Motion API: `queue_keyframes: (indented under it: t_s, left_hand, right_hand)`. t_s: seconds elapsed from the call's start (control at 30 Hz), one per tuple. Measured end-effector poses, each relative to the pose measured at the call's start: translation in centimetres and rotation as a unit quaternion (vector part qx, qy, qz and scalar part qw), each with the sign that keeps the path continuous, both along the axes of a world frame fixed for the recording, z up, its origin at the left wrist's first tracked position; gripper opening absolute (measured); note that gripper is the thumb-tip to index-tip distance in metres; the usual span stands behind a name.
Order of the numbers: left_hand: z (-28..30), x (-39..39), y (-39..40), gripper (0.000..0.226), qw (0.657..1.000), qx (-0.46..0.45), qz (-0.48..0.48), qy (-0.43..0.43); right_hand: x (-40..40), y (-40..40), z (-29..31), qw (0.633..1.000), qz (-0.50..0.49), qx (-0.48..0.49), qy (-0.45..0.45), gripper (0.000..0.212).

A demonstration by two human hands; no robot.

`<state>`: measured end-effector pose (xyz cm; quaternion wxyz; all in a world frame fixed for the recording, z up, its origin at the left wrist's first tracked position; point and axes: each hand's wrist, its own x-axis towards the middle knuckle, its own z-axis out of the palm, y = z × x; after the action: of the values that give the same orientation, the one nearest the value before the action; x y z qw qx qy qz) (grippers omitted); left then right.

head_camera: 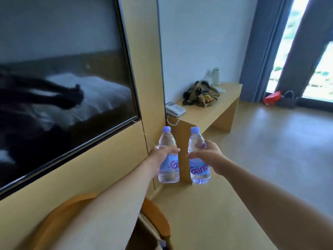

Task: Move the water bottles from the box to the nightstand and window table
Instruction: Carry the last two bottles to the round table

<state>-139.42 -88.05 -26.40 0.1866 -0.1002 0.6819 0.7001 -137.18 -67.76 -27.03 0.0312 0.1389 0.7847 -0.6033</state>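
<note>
Head cam: left hand [163, 153] and right hand [210, 156] each have fingers wrapped round an upright bottle, left bottle [168, 156] and right bottle [198, 156], probably headed to that table [212, 109].

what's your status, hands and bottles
Left hand grips left bottle, right hand grips right bottle. Both upright, in the air. Low table ahead: phone, clothes.

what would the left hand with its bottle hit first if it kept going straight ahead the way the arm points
Probably the end panel of the wooden table just beyond the left hand and its bottle, below the telephone; depth is unclear, so distance is uncertain.
</note>
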Motion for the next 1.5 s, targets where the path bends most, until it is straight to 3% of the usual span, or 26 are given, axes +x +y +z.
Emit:
queue_keyframes:
  t_s: [0.17,0.4,0.5,0.63,0.73,0.8,1.1,1.27,1.5]
  left_hand:
    - [0.4,-1.6,13.8,0.029,0.997,-0.005,-0.078,0.007]
    - [0.1,-2.6,32.4,0.047,0.985,-0.03,-0.166,0.034]
    - [0.7,-2.9,39.0,0.036,0.977,-0.021,-0.211,0.039]
    - [1.3,-3.4,46.7,0.026,0.963,-0.009,-0.263,0.053]
    - [1.3,-4.1,52.0,0.039,0.952,-0.005,-0.302,0.047]
    - [1.2,-5.3,55.5,0.048,0.944,-0.007,-0.327,0.05]
    - [1.1,-14.9,72.6,0.034,0.909,-0.008,-0.411,0.069]
    - [2.8,-20.9,81.2,0.049,0.882,-0.028,-0.466,0.061]
    - [4.0,-25.5,92.5,0.064,0.863,-0.045,-0.494,0.091]
  right_hand:
    - [2.1,13.4,-0.2,0.995,-0.102,-0.003,0.008,0.059]
    - [5.4,30.6,-0.2,0.976,-0.218,-0.005,0.008,0.05]
    - [6.6,36.4,-0.3,0.963,-0.268,0.009,-0.001,0.059]
    - [7.3,43.0,0.1,0.943,-0.33,0.052,-0.006,0.053]
    - [7.0,47.5,0.0,0.933,-0.357,0.046,-0.008,0.051]
    - [6.3,50.3,-0.2,0.927,-0.374,0.041,-0.009,0.051]
    - [-0.6,63.7,-0.3,0.89,-0.454,0.051,-0.011,0.043]
    - [-5.4,70.9,1.5,0.873,-0.486,0.038,-0.014,0.054]
    - [-9.7,80.3,1.6,0.861,-0.507,0.036,-0.024,0.049]
